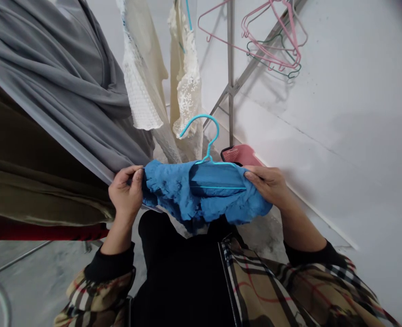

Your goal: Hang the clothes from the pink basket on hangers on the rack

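Observation:
A blue ruffled garment hangs on a light-blue clothes hanger in front of my body. The hanger's hook sticks up out of the neckline, and its thin lower bar shows inside the opening. With thumb and fingers closed, my left hand pinches the garment's left shoulder edge. On the other side, my right hand grips the right shoulder, thumb along the top. The hanger's two ends are hidden in the cloth. The lower part of the garment drops toward my legs.
Grey cloth and dark olive cloth hang close on the left. White lacy garments hang ahead. Several pink hangers and a green hanger hang from a metal rack by the white wall. A pink basket stands below.

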Demonstrator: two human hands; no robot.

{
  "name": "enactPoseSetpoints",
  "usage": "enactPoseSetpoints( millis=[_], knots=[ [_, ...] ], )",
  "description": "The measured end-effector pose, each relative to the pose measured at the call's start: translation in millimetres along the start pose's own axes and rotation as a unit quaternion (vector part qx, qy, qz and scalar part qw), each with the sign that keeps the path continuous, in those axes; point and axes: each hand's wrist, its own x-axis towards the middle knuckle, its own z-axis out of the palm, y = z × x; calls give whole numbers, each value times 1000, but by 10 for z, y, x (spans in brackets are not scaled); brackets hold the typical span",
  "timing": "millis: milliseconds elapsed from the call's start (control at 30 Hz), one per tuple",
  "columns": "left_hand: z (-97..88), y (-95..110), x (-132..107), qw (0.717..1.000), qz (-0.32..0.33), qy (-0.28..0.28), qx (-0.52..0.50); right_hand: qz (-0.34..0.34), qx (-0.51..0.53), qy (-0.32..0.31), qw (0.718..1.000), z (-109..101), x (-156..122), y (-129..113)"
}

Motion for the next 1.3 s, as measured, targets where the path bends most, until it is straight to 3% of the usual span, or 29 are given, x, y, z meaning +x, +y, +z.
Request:
enactPoseSetpoints(
  millis=[167, 333, 433, 567, 633, 800, 900, 967, 1133, 1300],
  knots=[
    [79, 151, -114, 992, 110, -56, -35, 17, 13, 14, 1000, 38, 15, -33],
    [2, 191, -92, 986, 140, -60, -71, 40, 18, 50, 998, 27, 17, 0],
    [-37, 189, -53, 975, 173, -128, -54, 38, 11, 80, 996, 17, 51, -7],
    [-21, 191, -48, 950, 203, -232, -39, 12, 4, 73, 997, 34, 162, -51],
    [-15, 186, -48, 958, 172, -220, -70, 11, 0, 41, 999, 26, 223, -62],
    [-49, 134, -28, 992, 27, -73, -103, 54, -4, -27, 998, -154, 211, -47],
    [-41, 82, -20, 990, -33, -61, -126, 62, 18, -139, 988, -274, 97, -12],
    [-17, 57, -11, 986, -64, -54, -143, 62, 16, -181, 981, -304, 19, 30],
    [74, 106, 27, 975, -107, -91, -173, 52, 2, -118, 992, -316, -187, 117],
    [252, 230, 59, 960, -61, -180, -207, 69, -11, -1, 998, -518, -504, 103]
  ],
)
